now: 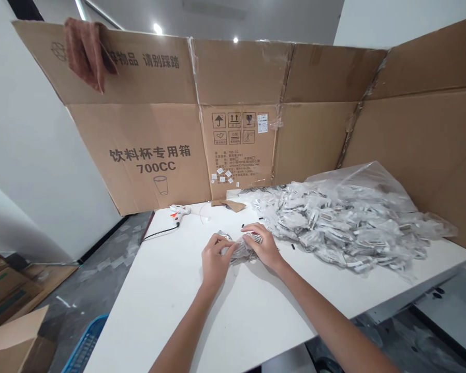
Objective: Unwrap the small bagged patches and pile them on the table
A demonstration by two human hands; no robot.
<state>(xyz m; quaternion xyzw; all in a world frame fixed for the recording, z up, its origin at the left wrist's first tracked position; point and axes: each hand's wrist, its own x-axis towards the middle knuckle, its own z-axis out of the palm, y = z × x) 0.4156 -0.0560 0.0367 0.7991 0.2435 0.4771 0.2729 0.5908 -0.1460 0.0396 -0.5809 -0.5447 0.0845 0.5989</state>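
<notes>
Both of my hands are at a small clear plastic bag (238,254) over the white table. My left hand (216,259) pinches the bag's left side between thumb and fingers. On the other side, my right hand (264,247) has its thumb and fingers closed on a small striped packet (256,238), right by the bag. What is inside the bag is too small to make out, and my fingers hide part of it. To the right lies a big heap of similar small clear packets (334,223), which spreads close to my right hand.
A white glue gun (178,212) with a black cord lies at the table's (171,290) back left, beside a torn cardboard strip (229,205). Tall cardboard panels (151,129) wall the back and right; a brown cloth (86,52) hangs over them. A blue basket (86,344) stands below left.
</notes>
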